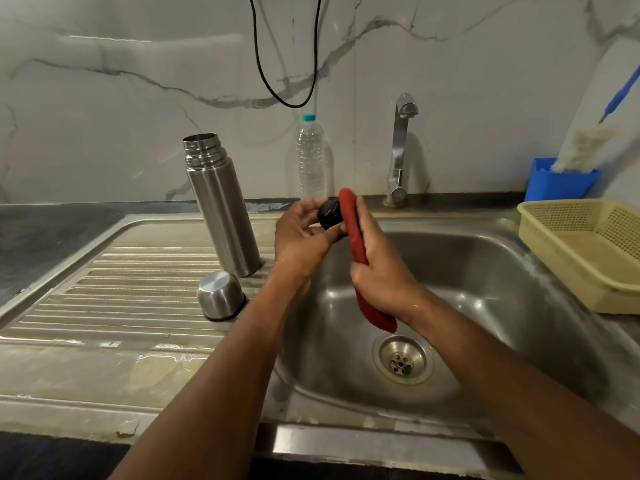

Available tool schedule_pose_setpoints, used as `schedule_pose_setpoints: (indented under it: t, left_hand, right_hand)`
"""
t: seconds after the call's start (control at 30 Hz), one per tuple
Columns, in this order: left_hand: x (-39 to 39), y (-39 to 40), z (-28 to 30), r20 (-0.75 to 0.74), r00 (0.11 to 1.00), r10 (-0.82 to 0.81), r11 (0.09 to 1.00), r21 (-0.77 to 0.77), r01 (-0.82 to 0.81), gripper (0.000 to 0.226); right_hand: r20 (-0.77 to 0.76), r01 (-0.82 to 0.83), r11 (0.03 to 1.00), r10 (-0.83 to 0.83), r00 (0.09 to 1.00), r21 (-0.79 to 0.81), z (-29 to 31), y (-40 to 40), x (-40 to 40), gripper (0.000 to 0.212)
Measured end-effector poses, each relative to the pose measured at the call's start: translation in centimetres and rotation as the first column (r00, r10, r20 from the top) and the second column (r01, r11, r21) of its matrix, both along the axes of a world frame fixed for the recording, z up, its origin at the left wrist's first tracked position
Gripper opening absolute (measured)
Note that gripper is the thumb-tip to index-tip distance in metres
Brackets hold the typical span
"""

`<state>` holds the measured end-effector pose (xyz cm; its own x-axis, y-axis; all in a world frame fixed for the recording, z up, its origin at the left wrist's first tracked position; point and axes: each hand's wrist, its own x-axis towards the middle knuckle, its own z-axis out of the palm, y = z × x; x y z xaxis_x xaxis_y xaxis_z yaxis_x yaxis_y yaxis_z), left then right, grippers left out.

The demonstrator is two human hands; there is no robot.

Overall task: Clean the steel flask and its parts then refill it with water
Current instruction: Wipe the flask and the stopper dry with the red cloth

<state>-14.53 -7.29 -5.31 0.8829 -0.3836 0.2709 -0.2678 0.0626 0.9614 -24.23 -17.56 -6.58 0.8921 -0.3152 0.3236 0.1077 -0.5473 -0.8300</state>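
Right now the small black plastic flask stopper [329,213] sits above the steel sink basin [485,271], pinched in the curled fingers of the left hand [301,237]. Against it the right hand [377,268] grips a folded red cloth [356,237]. Wet, hard and light, the stopper probably slips easily; holding its rim seems safest. The open brushed-steel flask body [221,209] and its steel cup lid [220,295] stand on the ribbed drainboard [121,289].
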Motion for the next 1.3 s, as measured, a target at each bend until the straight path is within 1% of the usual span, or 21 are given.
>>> schedule_pose_setpoints:
  t: [0.07, 0.13, 0.2, 0.27, 0.33, 0.4, 0.47, 0.5, 0.57, 0.63, 0.67, 0.7, 0.77, 0.8, 0.83, 0.9, 1.0, 1.07, 1.17, 1.23, 1.3]
  left_hand:
    - [-0.7, -0.5, 0.1, 0.046, 0.991, -0.122, 0.992, -0.004, 0.123, 0.054]
    - [-0.9, -1.0, -0.1, 0.091, 0.978, -0.189, 0.982, -0.002, 0.190, 0.053]
    - [-0.7, -1.1, -0.6, 0.121, 0.978, -0.172, 0.985, -0.012, 0.174, 0.055]
    - [-0.2, -0.6, -0.8, 0.143, 0.984, -0.106, 0.994, -0.006, 0.108, 0.056]
    - [0.4, -0.1, -0.8, 0.160, 0.987, -0.031, 0.999, 0.014, 0.029, 0.058]
    - [0.7, 0.2, -0.8, 0.120, 0.993, -0.008, 1.000, -0.028, 0.012, 0.060]
    - [0.7, 0.3, -0.7, 0.071, 0.997, -0.038, 0.996, -0.079, 0.043, 0.062]
    - [0.4, 0.2, -0.6, 0.073, 0.995, -0.070, 0.993, -0.088, 0.076, 0.063]
    - [-0.2, -0.2, -0.6, 0.123, 0.982, -0.144, 0.986, -0.070, 0.154, 0.063]
    - [-0.6, -0.6, -0.7, 0.183, 0.969, -0.166, 0.985, -0.014, 0.171, 0.061]
    - [-0.6, -0.6, -0.7, 0.210, 0.968, -0.140, 0.990, 0.022, 0.139, 0.059]
    - [-0.6, -0.6, -0.7, 0.251, 0.964, -0.084, 0.996, 0.060, 0.071, 0.058]
    - [-0.1, -0.4, -0.8, 0.353, 0.934, 0.054, 0.985, 0.134, -0.107, 0.055]
    - [0.3, -0.2, -0.9, 0.381, 0.920, 0.095, 0.975, 0.151, -0.164, 0.053]
    - [0.6, 0.0, -1.0, 0.373, 0.921, 0.112, 0.971, 0.156, -0.182, 0.052]
    - [1.0, 0.2, -1.0, 0.291, 0.952, 0.090, 0.977, 0.160, -0.142, 0.052]
    - [0.3, 0.2, -0.8, 0.131, 0.991, -0.037, 0.994, 0.106, 0.023, 0.054]
    - [-0.2, 0.0, -0.7, 0.088, 0.992, -0.086, 0.994, 0.072, 0.080, 0.054]
    - [-0.2, -0.2, -0.8, 0.109, 0.994, -0.023, 0.997, 0.077, 0.015, 0.051]
    - [0.4, 0.2, -1.1, 0.123, 0.992, 0.040, 0.995, 0.087, -0.051, 0.050]
    - [1.2, 0.8, -1.4, 0.116, 0.991, 0.063, 0.993, 0.093, -0.074, 0.050]
  right_hand:
    - [0.052, 0.032, 0.992, -0.038, 0.998, 0.119, 0.4, -1.0, -0.1, 0.102]
    - [0.073, 0.042, 0.948, -0.068, 0.995, 0.316, 0.9, -1.5, -0.3, 0.097]
    - [0.072, 0.004, 0.862, -0.047, 0.996, 0.508, 1.5, -1.3, -0.3, 0.097]
    - [0.048, -0.020, 0.804, -0.011, 0.999, 0.595, 1.6, -0.7, -0.4, 0.094]
    - [0.032, -0.009, 0.815, -0.012, 0.999, 0.579, 1.6, -0.3, -0.6, 0.086]
    - [0.035, 0.019, 0.828, -0.047, 0.998, 0.561, 1.8, -0.1, -0.8, 0.081]
    - [0.039, 0.025, 0.832, -0.056, 0.998, 0.554, 1.9, -0.2, -0.7, 0.081]
    - [0.039, 0.025, 0.830, -0.056, 0.998, 0.557, 1.8, -0.3, -0.6, 0.083]
    - [0.045, 0.004, 0.791, -0.041, 0.998, 0.612, 1.7, -0.6, -0.5, 0.088]
    - [0.057, -0.012, 0.747, -0.035, 0.998, 0.665, 1.7, -0.8, -0.6, 0.092]
    - [0.061, -0.009, 0.755, -0.040, 0.997, 0.656, 1.8, -0.8, -0.6, 0.094]
    - [0.056, 0.004, 0.784, -0.050, 0.997, 0.620, 1.7, -0.8, -0.6, 0.094]
    - [0.037, 0.044, 0.860, -0.072, 0.997, 0.509, 1.6, -0.5, -0.4, 0.093]
    - [0.021, 0.058, 0.891, -0.075, 0.997, 0.450, 1.4, -0.4, -0.3, 0.092]
    - [0.001, 0.066, 0.915, -0.073, 0.997, 0.399, 1.3, -0.2, -0.3, 0.091]
    - [-0.040, 0.066, 0.940, -0.056, 0.998, 0.335, 1.0, 0.1, -0.3, 0.091]
    - [-0.059, 0.069, 0.938, -0.052, 0.997, 0.339, 0.9, -0.2, -0.3, 0.091]
    - [-0.041, 0.078, 0.922, -0.068, 0.997, 0.380, 0.7, -0.8, -0.1, 0.093]
    - [-0.034, 0.067, 0.925, -0.058, 0.998, 0.375, 0.6, -1.0, -0.1, 0.096]
    - [-0.043, 0.043, 0.944, -0.031, 0.999, 0.328, 0.5, -0.6, -0.2, 0.094]
    - [-0.057, 0.031, 0.962, -0.016, 0.998, 0.270, 0.4, -0.3, -0.1, 0.091]
